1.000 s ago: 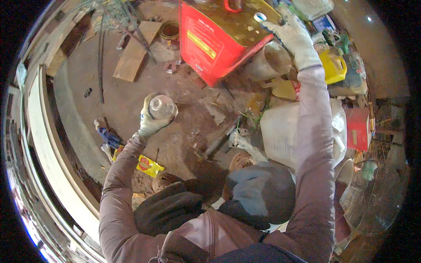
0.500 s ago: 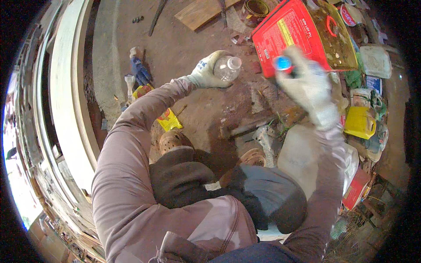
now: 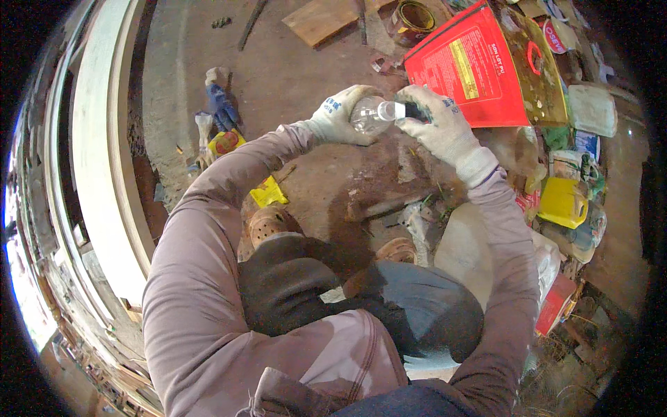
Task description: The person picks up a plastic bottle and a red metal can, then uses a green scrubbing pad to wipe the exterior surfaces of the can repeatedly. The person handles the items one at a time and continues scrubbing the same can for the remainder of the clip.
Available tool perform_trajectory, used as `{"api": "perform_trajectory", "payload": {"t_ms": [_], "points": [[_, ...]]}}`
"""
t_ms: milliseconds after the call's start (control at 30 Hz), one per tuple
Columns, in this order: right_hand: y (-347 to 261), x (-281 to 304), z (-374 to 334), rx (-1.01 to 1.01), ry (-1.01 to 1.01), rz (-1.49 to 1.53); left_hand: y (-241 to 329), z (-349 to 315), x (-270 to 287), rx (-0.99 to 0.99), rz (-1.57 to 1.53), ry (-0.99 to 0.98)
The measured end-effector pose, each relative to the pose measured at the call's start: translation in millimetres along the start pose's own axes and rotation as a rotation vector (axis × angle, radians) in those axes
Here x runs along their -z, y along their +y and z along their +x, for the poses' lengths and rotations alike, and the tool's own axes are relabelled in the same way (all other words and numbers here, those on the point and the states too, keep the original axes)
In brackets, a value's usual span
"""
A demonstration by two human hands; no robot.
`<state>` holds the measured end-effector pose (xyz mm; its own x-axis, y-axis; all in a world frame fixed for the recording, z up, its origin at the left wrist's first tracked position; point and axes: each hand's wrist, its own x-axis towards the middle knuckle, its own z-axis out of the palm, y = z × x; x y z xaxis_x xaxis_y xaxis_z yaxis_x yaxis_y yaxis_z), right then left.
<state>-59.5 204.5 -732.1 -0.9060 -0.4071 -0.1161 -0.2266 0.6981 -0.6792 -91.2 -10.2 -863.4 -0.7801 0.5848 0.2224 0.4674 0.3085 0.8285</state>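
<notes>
My gloved left hand (image 3: 342, 115) is closed around a clear plastic bottle (image 3: 365, 117), its mouth turned to the right. My gloved right hand (image 3: 439, 125) grips a small object with a whitish end (image 3: 399, 110) and a dark part mostly hidden by the fingers. That whitish end meets the bottle's mouth; whether it sits over, inside or just against it, I cannot tell. Both hands are held out in front of me, above the dirt floor.
A red rectangular can (image 3: 469, 76) lies tilted at the right, near an open round tin (image 3: 411, 24). Farther right are a yellow jug (image 3: 561, 203) and a translucent container (image 3: 592, 111). A wooden board (image 3: 321, 22), a blue glove (image 3: 222, 108) and yellow packets (image 3: 268, 192) lie on the ground.
My right hand has moved left, from beside the red can to the bottle's mouth. The blue top seen in it earlier is out of sight. My left hand keeps the bottle nearly in place.
</notes>
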Motion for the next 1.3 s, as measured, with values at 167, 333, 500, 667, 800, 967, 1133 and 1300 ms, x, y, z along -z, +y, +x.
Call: {"api": "perform_trajectory", "payload": {"t_ms": [167, 333, 500, 667, 800, 967, 1133, 1300], "points": [[-6, -2, 4, 0.331, -0.013, -0.567, 2, 2, 1, -0.019, 0.004, -0.008], [-16, -5, 7, 0.52, -0.003, -0.772, 0, -2, -1, 0.04, -0.052, 0.006], [-17, -6, 10, 0.689, -0.043, -0.82, -5, 1, -3, 0.067, -0.088, -0.107], [-16, -2, 2, 0.295, -0.142, -0.761, 2, 3, -7, -0.013, 0.002, -0.081], [-17, -2, -8, -0.124, -0.233, -0.634, 7, 5, -9, -0.079, 0.044, -0.066], [-26, -7, -27, 0.231, -0.041, -0.664, 8, 7, -12, -0.072, -0.007, -0.113], [-24, -9, -35, 0.059, -0.167, -0.815, 5, 8, -13, -0.066, 0.057, -0.135], [-8, -27, -49, 0.399, 0.054, -0.717, 4, 2, -12, -0.13, -0.041, -0.217]]}}
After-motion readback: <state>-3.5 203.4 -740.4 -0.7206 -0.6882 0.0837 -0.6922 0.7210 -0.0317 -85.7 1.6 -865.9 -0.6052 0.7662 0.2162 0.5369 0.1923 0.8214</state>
